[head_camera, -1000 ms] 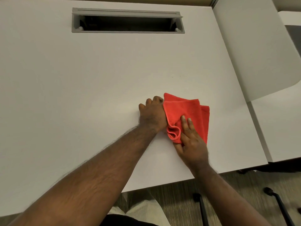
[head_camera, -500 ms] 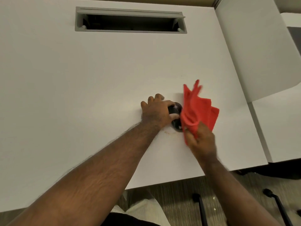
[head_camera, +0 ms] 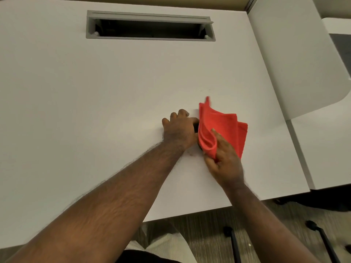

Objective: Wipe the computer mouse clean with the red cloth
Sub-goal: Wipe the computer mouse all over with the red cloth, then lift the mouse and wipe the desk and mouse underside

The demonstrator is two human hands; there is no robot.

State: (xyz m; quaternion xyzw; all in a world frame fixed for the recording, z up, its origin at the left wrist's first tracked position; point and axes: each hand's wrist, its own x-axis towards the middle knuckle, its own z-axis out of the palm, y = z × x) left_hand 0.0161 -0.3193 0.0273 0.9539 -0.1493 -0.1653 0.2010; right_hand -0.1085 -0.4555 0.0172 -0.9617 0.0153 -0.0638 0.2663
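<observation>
My left hand (head_camera: 179,129) rests on the white desk (head_camera: 95,111) and grips a dark computer mouse (head_camera: 195,128). Only a thin black sliver of the mouse shows between my fingers and the cloth. My right hand (head_camera: 224,160) pinches the folded red cloth (head_camera: 222,128) and presses it against the right side of the mouse. The cloth drapes over most of the mouse and one corner sticks up at the far end.
A grey cable slot (head_camera: 150,25) is cut into the desk at the back. A second white desk (head_camera: 307,73) adjoins on the right. The near desk edge runs just behind my wrists, with dark chair legs (head_camera: 233,242) on the floor below.
The cloth was lifted off the mouse to the right, baring it half a second ago. It has now come back down against the mouse and covers it again. My left hand stayed put.
</observation>
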